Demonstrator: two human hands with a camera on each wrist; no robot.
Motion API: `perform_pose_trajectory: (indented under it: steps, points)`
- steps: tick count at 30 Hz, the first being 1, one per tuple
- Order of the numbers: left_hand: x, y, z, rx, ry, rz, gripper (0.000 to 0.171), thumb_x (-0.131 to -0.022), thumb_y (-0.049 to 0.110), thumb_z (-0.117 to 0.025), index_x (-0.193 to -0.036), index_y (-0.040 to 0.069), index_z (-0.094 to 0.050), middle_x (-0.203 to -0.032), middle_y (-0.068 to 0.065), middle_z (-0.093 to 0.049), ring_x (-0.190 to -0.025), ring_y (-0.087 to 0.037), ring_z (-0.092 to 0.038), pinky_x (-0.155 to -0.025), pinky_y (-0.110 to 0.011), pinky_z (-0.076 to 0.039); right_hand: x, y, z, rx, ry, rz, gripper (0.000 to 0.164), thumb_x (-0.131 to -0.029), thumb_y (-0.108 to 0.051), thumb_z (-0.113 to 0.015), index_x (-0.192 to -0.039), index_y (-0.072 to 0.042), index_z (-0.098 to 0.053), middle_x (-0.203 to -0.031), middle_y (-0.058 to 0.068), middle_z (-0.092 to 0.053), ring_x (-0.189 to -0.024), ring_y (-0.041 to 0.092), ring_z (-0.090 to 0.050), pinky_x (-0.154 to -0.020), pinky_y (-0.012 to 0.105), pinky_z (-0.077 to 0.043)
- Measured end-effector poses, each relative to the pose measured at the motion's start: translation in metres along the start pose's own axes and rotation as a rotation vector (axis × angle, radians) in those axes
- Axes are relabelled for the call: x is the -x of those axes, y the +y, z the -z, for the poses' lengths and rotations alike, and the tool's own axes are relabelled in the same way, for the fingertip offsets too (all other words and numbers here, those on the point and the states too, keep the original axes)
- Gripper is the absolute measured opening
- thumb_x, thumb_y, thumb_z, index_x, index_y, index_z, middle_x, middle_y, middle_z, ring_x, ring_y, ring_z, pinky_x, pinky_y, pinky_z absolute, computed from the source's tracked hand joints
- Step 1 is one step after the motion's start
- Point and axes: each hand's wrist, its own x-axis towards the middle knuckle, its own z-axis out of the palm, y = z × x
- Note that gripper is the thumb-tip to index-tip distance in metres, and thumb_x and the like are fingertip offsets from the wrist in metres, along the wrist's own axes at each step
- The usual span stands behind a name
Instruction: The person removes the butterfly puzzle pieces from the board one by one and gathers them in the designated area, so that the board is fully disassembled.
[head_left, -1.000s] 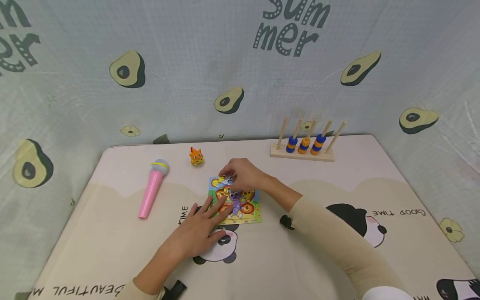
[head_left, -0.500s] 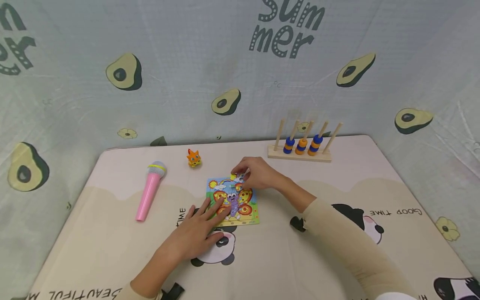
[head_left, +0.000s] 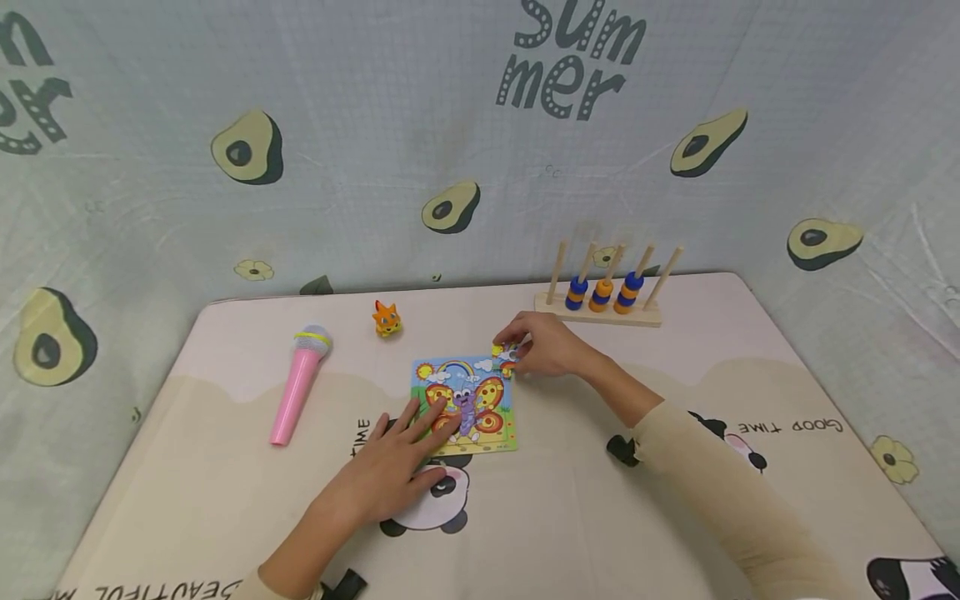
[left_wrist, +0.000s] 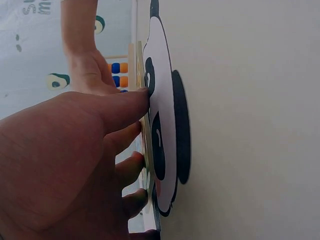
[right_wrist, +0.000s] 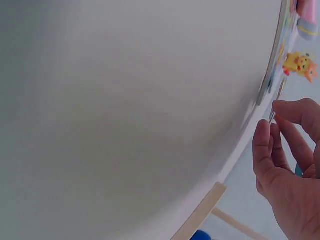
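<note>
A colourful butterfly jigsaw puzzle (head_left: 487, 408) lies flat on the table in the head view. My left hand (head_left: 397, 468) rests on its lower left part with the fingers spread and straight; the left wrist view shows those fingertips (left_wrist: 134, 162) along the board's edge. Thumb and fingers of my right hand (head_left: 553, 346) pinch a small puzzle piece (head_left: 503, 358) at the upper right corner of the board, overlapping that corner in the head view. From the right wrist, the piece is a thin edge between the fingertips (right_wrist: 282, 107), beside the board (right_wrist: 272, 67).
A pink toy microphone (head_left: 296, 392) lies left of the puzzle. Behind it stands a small orange animal figure (head_left: 387, 320). At the back right is a wooden peg abacus (head_left: 600, 310) with blue and orange beads. A patterned curtain (head_left: 360, 150) hangs behind the table's back edge.
My right hand has moved right across the top of the puzzle with the piece, from over the upper middle to the upper right corner. The left hand stays on the board.
</note>
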Motion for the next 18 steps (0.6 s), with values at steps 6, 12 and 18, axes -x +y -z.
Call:
perform_pose_trajectory:
  steps: [6,12,18]
  points:
    - [0.000,0.000,-0.001,0.001,0.000,-0.001,0.066,-0.104,0.041,-0.061,-0.163,0.026,-0.036,-0.173,-0.005,-0.027,-0.160,-0.043,-0.017,-0.122,-0.074,-0.019,0.009,0.011,0.006,-0.016,0.003,-0.019,0.047,-0.078,0.003,-0.085,-0.123,-0.004,-0.075,-0.116,0.010,-0.069,-0.097,0.021,-0.070,-0.085,0.029,-0.061]
    - [0.001,0.000,-0.001,0.007,0.002,0.005,0.066,-0.103,0.041,-0.062,-0.163,0.027,-0.036,-0.173,-0.005,-0.028,-0.160,-0.043,-0.016,-0.122,-0.073,-0.019,0.013,0.016,0.010,0.038,0.000,-0.018,0.045,-0.078,0.001,-0.085,-0.122,-0.006,-0.076,-0.113,0.006,-0.071,-0.097,0.018,-0.067,-0.086,0.029,-0.059]
    - [0.001,0.001,-0.001,0.012,0.006,0.000,0.066,-0.103,0.040,-0.062,-0.163,0.026,-0.037,-0.173,-0.006,-0.028,-0.160,-0.043,-0.017,-0.122,-0.074,-0.019,0.016,0.019,0.011,0.082,0.007,0.020,0.044,-0.077,0.004,-0.082,-0.120,-0.004,-0.077,-0.109,0.007,-0.071,-0.096,0.020,-0.065,-0.083,0.029,-0.056]
